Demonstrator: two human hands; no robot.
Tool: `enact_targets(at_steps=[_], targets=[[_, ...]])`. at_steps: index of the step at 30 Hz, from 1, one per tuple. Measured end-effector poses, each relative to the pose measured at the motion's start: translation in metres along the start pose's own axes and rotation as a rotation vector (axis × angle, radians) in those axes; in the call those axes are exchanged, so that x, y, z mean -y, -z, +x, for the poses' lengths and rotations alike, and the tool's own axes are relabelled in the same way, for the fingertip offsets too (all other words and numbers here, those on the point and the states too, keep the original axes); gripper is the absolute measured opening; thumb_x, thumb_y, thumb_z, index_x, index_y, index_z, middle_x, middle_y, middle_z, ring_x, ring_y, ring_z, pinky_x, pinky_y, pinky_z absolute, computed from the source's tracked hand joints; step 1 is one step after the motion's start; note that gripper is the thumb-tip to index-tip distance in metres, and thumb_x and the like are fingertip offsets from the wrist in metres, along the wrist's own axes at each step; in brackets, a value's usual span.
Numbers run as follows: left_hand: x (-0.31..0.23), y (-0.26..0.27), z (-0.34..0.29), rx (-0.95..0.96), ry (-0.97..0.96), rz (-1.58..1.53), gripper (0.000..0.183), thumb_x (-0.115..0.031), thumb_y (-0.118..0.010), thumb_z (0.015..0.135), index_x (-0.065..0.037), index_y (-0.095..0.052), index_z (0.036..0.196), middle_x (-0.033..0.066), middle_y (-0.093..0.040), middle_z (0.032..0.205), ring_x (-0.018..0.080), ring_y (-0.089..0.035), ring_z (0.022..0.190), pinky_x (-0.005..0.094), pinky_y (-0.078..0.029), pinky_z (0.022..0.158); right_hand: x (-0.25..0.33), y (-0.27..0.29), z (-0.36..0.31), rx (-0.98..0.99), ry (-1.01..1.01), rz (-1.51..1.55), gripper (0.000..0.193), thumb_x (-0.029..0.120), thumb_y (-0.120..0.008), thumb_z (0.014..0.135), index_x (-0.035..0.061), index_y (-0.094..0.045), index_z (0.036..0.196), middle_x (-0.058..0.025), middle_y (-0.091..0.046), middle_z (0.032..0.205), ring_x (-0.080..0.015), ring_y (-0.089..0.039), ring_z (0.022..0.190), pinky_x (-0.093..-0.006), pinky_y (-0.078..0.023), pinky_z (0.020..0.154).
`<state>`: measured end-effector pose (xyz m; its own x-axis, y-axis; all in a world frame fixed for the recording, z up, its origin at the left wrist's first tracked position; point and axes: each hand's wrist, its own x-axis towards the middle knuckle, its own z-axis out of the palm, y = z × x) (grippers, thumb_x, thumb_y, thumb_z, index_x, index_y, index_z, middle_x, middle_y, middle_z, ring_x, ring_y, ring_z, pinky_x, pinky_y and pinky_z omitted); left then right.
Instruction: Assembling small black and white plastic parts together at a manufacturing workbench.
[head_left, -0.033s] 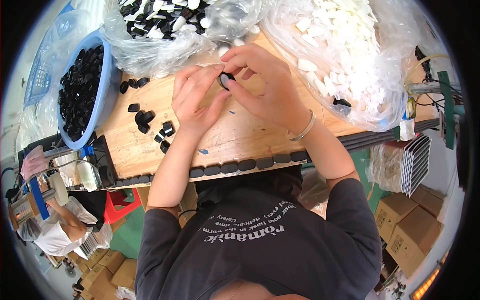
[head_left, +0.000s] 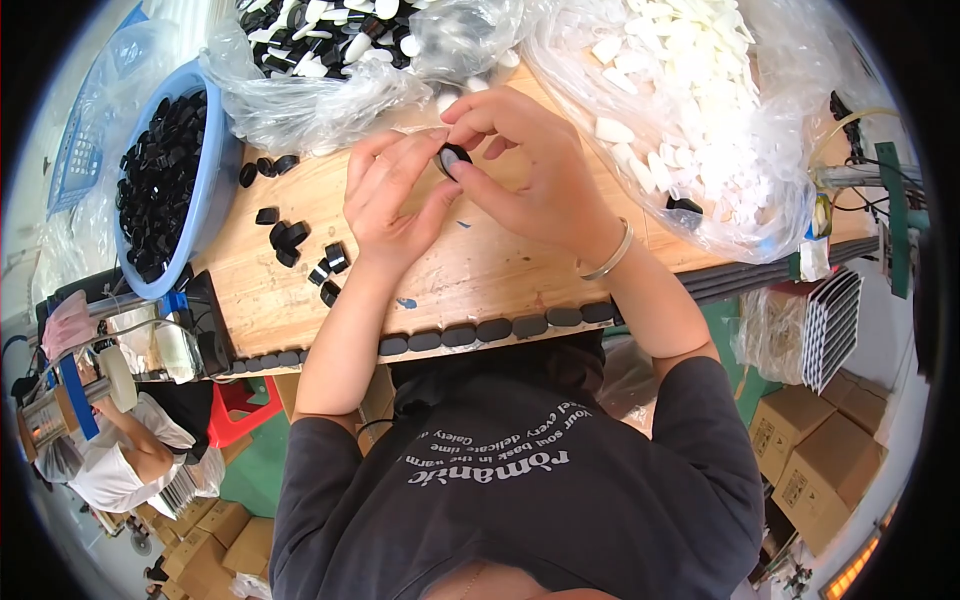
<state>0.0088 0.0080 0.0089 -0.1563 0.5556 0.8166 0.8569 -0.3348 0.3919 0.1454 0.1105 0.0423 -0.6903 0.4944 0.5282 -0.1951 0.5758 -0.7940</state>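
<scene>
Above the wooden table, both hands meet at one small black oval cap with a pale face showing inside its rim. My right hand pinches it, thumb against the pale face and fingers bent around the far side. The fingertips of my left hand grip the cap's left edge, their thumb lower down near it. Left of my left forearm lie several loose black caps, some with a light stripe. A row of dark oval pieces lines the table's front edge.
A blue basin full of black caps stands at the left. Clear plastic bags hold mixed black and white pieces at the back and white oval pieces at the right. Another person sits at lower left, near a red stool.
</scene>
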Motion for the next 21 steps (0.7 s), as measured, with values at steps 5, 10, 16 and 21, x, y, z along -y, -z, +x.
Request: enact_targets(at_steps=[5, 10, 16, 21], targets=[[0.0011, -0.0004, -0.0012, -0.003, -0.011, 0.005, 0.044, -0.001, -0.078, 0.060, -0.002, -0.066, 0.102, 0.0078, -0.069, 0.098, 0.0267, -0.059, 0.086, 0.0342, -0.047, 0.078, 0.0020, -0.0002, -0.0009, 0.024, -0.117, 0.069, 0.019, -0.001, -0.066, 0.078, 0.0042, -0.061, 0.095, -0.0061, -0.063, 0.107, -0.0097, -0.062, 0.081, -0.0211, -0.048, 0.069], [0.0007, -0.0003, -0.0009, 0.002, -0.014, 0.009, 0.044, 0.000, -0.078, 0.059, -0.002, -0.066, 0.102, 0.0084, -0.069, 0.098, 0.0270, -0.059, 0.086, 0.0346, -0.047, 0.079, 0.0028, -0.0019, -0.0034, -0.027, -0.171, 0.030, 0.020, 0.000, -0.065, 0.079, 0.0034, -0.062, 0.098, -0.0032, -0.065, 0.098, -0.0078, -0.062, 0.078, -0.0203, -0.048, 0.068], [0.0001, -0.0004, -0.0014, 0.002, -0.001, 0.013, 0.044, 0.001, -0.077, 0.059, -0.001, -0.066, 0.102, 0.0089, -0.069, 0.098, 0.0275, -0.059, 0.086, 0.0356, -0.047, 0.080, 0.0050, -0.0016, -0.0034, -0.018, -0.204, 0.017, 0.022, -0.001, -0.065, 0.079, 0.0023, -0.061, 0.100, -0.0022, -0.065, 0.096, -0.0075, -0.063, 0.076, -0.0200, -0.049, 0.067], [0.0002, -0.0003, -0.0014, 0.000, -0.001, -0.007, 0.043, 0.001, -0.077, 0.060, -0.001, -0.066, 0.102, 0.0088, -0.069, 0.098, 0.0279, -0.059, 0.089, 0.0369, -0.047, 0.081, 0.0004, 0.0005, -0.0031, 0.107, -0.516, 0.396, 0.022, 0.000, -0.064, 0.085, 0.0009, -0.057, 0.106, -0.0027, -0.061, 0.102, -0.0065, -0.061, 0.085, -0.0186, -0.050, 0.072]])
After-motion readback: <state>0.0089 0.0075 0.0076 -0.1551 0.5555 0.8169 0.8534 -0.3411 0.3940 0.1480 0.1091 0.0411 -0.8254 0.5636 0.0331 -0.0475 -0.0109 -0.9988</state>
